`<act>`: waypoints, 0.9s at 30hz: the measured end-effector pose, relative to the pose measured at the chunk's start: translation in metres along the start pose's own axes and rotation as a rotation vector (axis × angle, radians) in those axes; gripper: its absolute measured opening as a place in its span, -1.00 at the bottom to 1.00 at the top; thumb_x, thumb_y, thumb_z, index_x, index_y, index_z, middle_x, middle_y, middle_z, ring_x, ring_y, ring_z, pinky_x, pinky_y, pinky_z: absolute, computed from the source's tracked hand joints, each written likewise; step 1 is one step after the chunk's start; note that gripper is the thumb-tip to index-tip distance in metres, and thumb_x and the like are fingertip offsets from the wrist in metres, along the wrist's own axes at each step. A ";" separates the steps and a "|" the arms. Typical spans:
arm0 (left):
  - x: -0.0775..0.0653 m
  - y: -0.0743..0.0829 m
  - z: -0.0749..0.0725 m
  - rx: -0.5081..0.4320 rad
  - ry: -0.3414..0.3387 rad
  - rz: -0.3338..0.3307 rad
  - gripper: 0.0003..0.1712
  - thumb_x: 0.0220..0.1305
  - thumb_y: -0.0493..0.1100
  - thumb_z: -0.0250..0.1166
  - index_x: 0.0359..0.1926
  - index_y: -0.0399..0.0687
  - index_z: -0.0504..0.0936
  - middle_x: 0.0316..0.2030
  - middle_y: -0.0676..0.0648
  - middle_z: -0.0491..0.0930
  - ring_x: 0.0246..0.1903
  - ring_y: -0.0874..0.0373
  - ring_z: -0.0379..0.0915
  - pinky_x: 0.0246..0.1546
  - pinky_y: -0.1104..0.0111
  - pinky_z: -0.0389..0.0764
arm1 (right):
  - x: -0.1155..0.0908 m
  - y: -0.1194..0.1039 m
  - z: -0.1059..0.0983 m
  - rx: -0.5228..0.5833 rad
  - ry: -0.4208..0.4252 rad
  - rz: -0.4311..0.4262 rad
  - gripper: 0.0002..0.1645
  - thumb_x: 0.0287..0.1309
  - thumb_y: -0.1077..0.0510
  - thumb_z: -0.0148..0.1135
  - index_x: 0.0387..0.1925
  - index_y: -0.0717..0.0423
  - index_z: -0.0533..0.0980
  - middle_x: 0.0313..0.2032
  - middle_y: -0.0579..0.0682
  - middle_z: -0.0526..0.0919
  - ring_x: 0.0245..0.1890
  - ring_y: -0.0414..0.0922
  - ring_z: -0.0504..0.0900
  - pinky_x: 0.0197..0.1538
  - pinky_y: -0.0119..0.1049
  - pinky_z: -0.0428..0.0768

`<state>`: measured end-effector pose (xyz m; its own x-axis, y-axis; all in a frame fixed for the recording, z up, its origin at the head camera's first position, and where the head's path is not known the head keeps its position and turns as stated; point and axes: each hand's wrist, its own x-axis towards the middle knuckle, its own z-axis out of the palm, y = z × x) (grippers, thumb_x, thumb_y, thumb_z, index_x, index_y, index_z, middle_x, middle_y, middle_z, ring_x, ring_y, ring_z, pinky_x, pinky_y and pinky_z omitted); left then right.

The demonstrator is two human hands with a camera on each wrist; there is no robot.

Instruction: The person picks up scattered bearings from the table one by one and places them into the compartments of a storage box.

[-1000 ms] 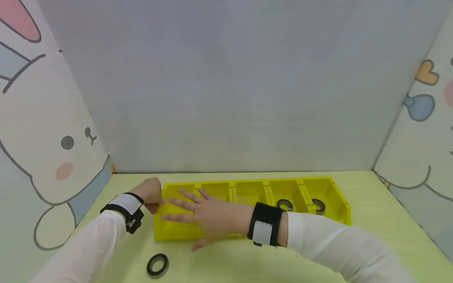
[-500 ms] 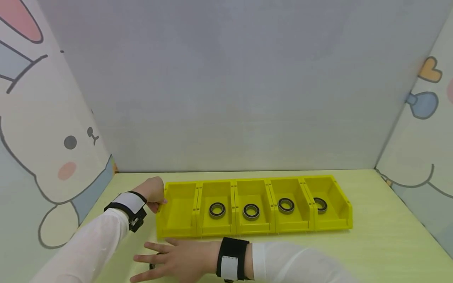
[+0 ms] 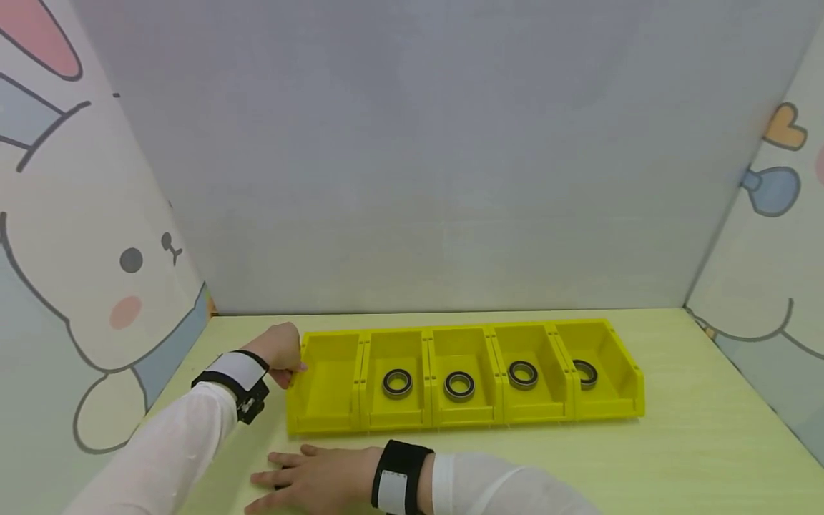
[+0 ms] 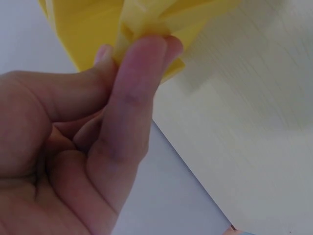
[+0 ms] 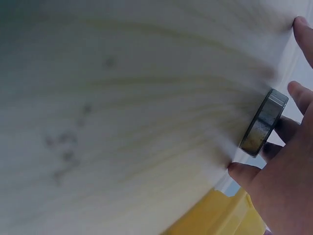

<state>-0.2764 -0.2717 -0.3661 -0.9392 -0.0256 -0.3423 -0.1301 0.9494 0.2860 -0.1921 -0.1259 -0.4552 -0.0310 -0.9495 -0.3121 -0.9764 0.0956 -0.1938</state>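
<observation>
My left hand (image 3: 275, 350) pinches the left side wall of the leftmost yellow bin (image 3: 330, 383) between thumb and fingers. The left wrist view shows the fingertips curled over the bin's edge. In front of the bins, my right hand (image 3: 325, 473) lies low over the table, palm down with fingers spread. Beneath it a ball bearing (image 5: 265, 122) rests flat on the table, mostly covered in the head view. The right wrist view shows the right fingers (image 5: 301, 95) reaching over and around this bearing, two of them right at its upper face.
The yellow bins stand joined in a row. One bearing (image 3: 397, 384) lies in the second bin, another bearing (image 3: 460, 386) in the third, and further bearings (image 3: 523, 375) in the bins to the right. A grey back wall (image 3: 450, 179) rises behind the table (image 3: 695, 400).
My right hand has moved from over the left bins toward the front of the table and lowered over the loose bearing. My left hand keeps its hold on the bin.
</observation>
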 end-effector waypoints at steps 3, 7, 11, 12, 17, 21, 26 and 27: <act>0.001 0.000 0.000 -0.011 -0.001 0.004 -0.77 0.16 -0.28 0.33 -0.57 -0.31 0.56 -0.73 -0.11 0.57 -0.75 0.18 0.56 -0.63 0.43 0.64 | -0.002 0.001 -0.002 -0.003 0.001 -0.013 -0.26 0.30 -0.25 -0.03 0.43 -0.39 -0.02 0.45 -0.36 -0.19 0.44 -0.38 -0.25 0.45 -0.44 -0.08; 0.001 -0.001 0.001 -0.019 -0.002 0.009 -0.78 0.16 -0.29 0.33 -0.57 -0.31 0.56 -0.72 -0.10 0.56 -0.76 0.19 0.55 -0.64 0.42 0.64 | 0.000 0.003 -0.004 -0.035 0.005 -0.033 -0.35 0.34 -0.13 -0.01 0.40 -0.24 0.13 0.44 -0.27 0.02 0.41 -0.39 -0.04 0.40 -0.59 -0.06; 0.001 -0.001 0.002 -0.012 0.000 0.014 -0.77 0.16 -0.28 0.33 -0.58 -0.31 0.57 -0.73 -0.10 0.56 -0.76 0.20 0.55 -0.62 0.41 0.65 | 0.000 0.003 -0.008 -0.072 0.038 -0.039 -0.48 0.34 -0.01 0.05 0.31 -0.15 0.31 0.32 -0.23 0.27 0.28 -0.41 0.22 0.31 -0.69 0.08; 0.001 -0.001 0.002 -0.008 0.002 0.017 -0.76 0.16 -0.28 0.33 -0.59 -0.30 0.58 -0.74 -0.09 0.56 -0.76 0.20 0.55 -0.62 0.41 0.65 | 0.000 0.002 -0.010 -0.092 0.047 -0.043 -0.51 0.33 0.00 0.08 0.27 -0.14 0.35 0.27 -0.23 0.33 0.21 -0.42 0.28 0.27 -0.71 0.13; 0.001 -0.002 0.002 0.023 0.004 0.039 -0.71 0.17 -0.27 0.32 -0.65 -0.29 0.60 -0.78 -0.07 0.55 -0.77 0.19 0.55 -0.62 0.40 0.65 | 0.000 -0.002 -0.016 -0.199 0.059 -0.068 -0.58 0.29 0.01 0.13 0.18 -0.15 0.43 0.10 -0.22 0.44 0.00 -0.38 0.38 0.13 -0.74 0.25; 0.001 -0.001 0.001 0.020 0.001 0.024 -0.71 0.18 -0.26 0.32 -0.64 -0.29 0.57 -0.77 -0.06 0.54 -0.76 0.18 0.56 -0.63 0.42 0.64 | 0.000 -0.003 -0.017 -0.220 0.054 -0.082 -0.60 0.31 0.01 0.11 0.16 -0.14 0.44 0.08 -0.21 0.46 -0.01 -0.36 0.38 0.11 -0.73 0.28; 0.001 0.000 0.000 0.000 -0.004 0.004 -0.74 0.17 -0.26 0.32 -0.60 -0.28 0.55 -0.76 -0.08 0.54 -0.76 0.18 0.56 -0.63 0.42 0.64 | -0.002 -0.002 -0.018 -0.201 0.033 -0.078 -0.61 0.32 0.02 0.09 0.17 -0.13 0.44 0.11 -0.21 0.45 0.00 -0.36 0.38 0.11 -0.73 0.28; 0.001 -0.001 0.000 0.003 -0.003 0.004 -0.73 0.17 -0.26 0.33 -0.61 -0.29 0.55 -0.76 -0.08 0.54 -0.76 0.18 0.56 -0.63 0.42 0.64 | -0.003 -0.001 -0.019 -0.184 0.024 -0.075 -0.60 0.32 0.03 0.10 0.17 -0.12 0.44 0.11 -0.20 0.46 0.00 -0.36 0.38 0.10 -0.73 0.28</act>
<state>-0.2775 -0.2725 -0.3665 -0.9388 -0.0213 -0.3438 -0.1257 0.9505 0.2843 -0.1948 -0.1292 -0.4362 0.0405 -0.9591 -0.2801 -0.9987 -0.0299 -0.0419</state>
